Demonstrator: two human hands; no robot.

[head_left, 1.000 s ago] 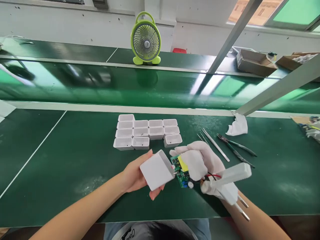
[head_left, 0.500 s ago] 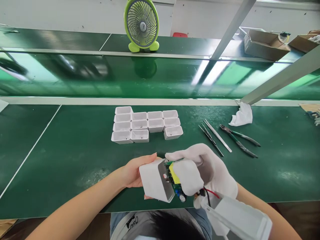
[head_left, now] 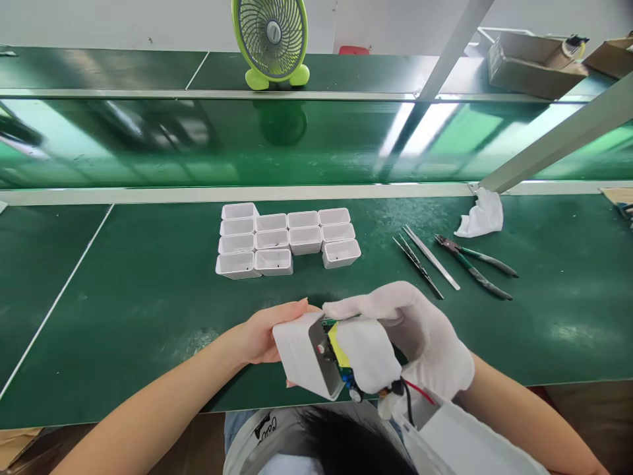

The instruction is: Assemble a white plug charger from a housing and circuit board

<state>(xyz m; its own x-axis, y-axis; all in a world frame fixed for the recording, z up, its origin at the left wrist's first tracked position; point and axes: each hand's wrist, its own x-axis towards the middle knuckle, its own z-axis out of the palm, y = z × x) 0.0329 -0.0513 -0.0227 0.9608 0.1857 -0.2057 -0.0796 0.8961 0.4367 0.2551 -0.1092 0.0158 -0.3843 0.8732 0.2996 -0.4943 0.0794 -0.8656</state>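
Note:
My bare left hand (head_left: pixel 260 338) grips a white plastic charger shell (head_left: pixel 299 353), its open side turned right. My right hand (head_left: pixel 405 336), in a white glove, pinches a green circuit board (head_left: pixel 340 356) with a yellow part, and the board's end sits in the shell's opening. Red and black wires (head_left: pixel 413 390) run from the board to a white plug cover (head_left: pixel 465 442) at the bottom right. Both hands hover above the near edge of the green table (head_left: pixel 138 316).
Several empty white shells (head_left: pixel 284 239) stand in rows mid-table. Tweezers (head_left: pixel 428 260) and green-handled pliers (head_left: pixel 477 265) lie to the right, with a crumpled white cloth (head_left: pixel 482 214) behind. A green conveyor belt (head_left: pixel 247 145), a green fan (head_left: pixel 271 39) and cardboard boxes (head_left: pixel 534 56) lie beyond.
The board has gone from beside the shell into its opening. The plug cover swung down toward the bottom right, and both hands drew nearer to me.

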